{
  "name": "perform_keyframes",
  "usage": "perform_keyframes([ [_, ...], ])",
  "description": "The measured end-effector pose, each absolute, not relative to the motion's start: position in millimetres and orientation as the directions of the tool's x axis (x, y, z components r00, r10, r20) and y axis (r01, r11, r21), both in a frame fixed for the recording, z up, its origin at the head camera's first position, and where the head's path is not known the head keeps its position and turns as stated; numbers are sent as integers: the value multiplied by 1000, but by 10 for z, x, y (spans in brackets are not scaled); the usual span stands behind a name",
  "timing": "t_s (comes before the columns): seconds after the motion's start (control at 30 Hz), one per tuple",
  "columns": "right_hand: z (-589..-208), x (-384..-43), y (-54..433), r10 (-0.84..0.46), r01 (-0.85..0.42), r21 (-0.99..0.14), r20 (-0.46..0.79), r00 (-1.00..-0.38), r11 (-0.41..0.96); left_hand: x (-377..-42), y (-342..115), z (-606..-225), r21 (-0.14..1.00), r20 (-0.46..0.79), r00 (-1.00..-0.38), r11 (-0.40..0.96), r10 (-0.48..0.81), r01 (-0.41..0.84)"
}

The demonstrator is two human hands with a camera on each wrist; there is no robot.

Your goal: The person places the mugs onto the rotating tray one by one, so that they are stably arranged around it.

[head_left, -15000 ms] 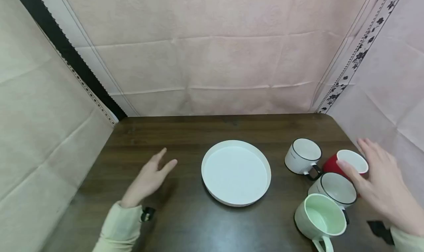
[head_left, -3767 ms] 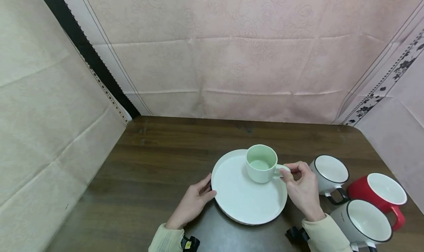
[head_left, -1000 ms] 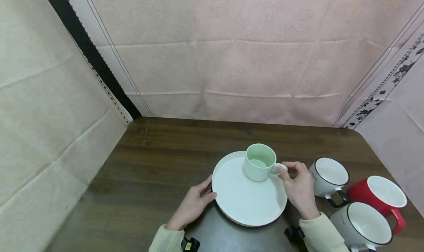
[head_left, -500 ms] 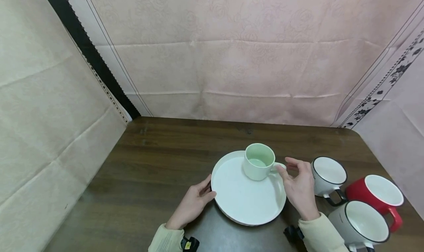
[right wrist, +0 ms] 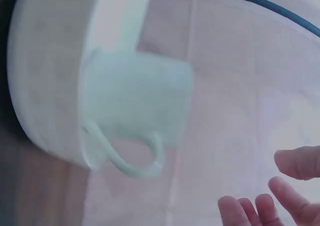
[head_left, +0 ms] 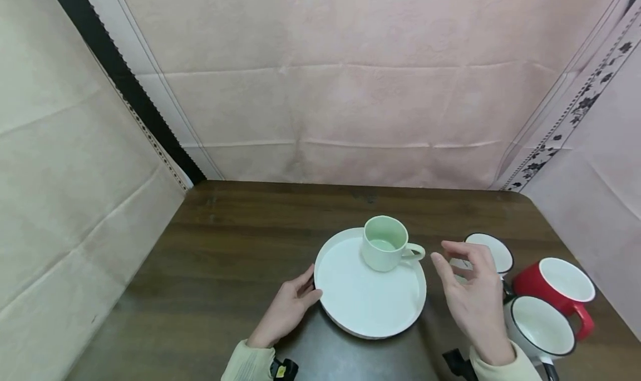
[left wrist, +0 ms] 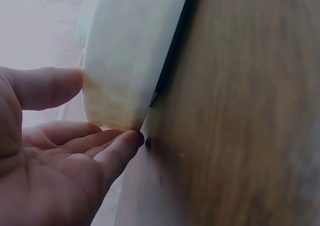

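Observation:
A round white plate [head_left: 369, 306] with a thick side lies on the table. My left hand [head_left: 286, 308] holds its left edge; in the left wrist view the thumb [left wrist: 52, 85] touches the upper rim and the fingers lie along the side and lower edge. Upright on the plate's far part stands a green mug [head_left: 383, 258], handle to the right. My right hand [head_left: 476, 297] hovers right of that handle, apart from it, fingers loosely bent and holding nothing. The right wrist view also shows a gap between the fingertips and the mug [right wrist: 137, 95].
Right of my right hand stand a red mug [head_left: 546, 286] and a white mug with a dark rim [head_left: 538, 325]. Another white mug [head_left: 493, 250] is partly hidden behind the hand. Pale cloth walls [head_left: 320, 103] enclose the brown table [head_left: 225, 258].
My right hand, which held the green mug's handle one second ago, has let go and moved right. The mug came from the right-hand group earlier. My left hand stays at the plate.

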State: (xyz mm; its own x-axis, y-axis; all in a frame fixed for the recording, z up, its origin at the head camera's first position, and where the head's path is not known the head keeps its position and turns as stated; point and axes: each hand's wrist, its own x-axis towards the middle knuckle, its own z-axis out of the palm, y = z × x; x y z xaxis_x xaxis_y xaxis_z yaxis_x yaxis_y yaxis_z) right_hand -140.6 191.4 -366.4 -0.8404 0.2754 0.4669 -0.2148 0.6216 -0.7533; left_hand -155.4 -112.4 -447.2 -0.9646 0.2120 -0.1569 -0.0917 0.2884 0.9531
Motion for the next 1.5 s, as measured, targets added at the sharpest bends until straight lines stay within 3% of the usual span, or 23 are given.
perform_keyframes([
  [0.23, -3512, -1182, 2133, 364, -257, -735, 568, -738, 627, -1534, -1118, -4452, 952, -156, -965, 293, 211, -90],
  [0.47, -3523, -962, 2392, 482, -238, -766, 580, -656, 597, -1530, -1096, -4441, 950, -151, -968, 299, 202, -86],
  [0.57, -3559, -875, 2494, 583, -101, -794, 520, -624, 600, -1533, -1084, -4446, 950, -146, -970, 302, 197, -81],
  [0.73, -3687, -716, 2721, 761, 336, -768, 286, -583, 546, -1550, -1059, -4459, 949, -134, -971, 308, 197, -68],
  [0.83, -3811, -636, 2899, 771, 440, -721, 204, -603, 535, -1559, -1054, -4470, 949, -125, -973, 309, 195, -60],
  [0.93, -3991, -593, 3002, 763, 452, -717, 172, -623, 530, -1559, -1069, -4491, 951, -121, -974, 304, 192, -59],
  [1.1, -4283, -535, 2947, 806, 505, -721, 125, -578, 475, -1538, -1110, -4502, 958, -120, -972, 281, 200, -60],
  [1.33, -4260, -572, 2978, 738, 509, -724, 2, -674, 467, -1546, -1124, -4466, 957, -104, -974, 287, 200, -43],
  [1.5, -4384, -572, 3032, 757, 550, -745, -94, -646, 377, -1535, -1107, -4441, 955, -114, -973, 293, 201, -51],
])
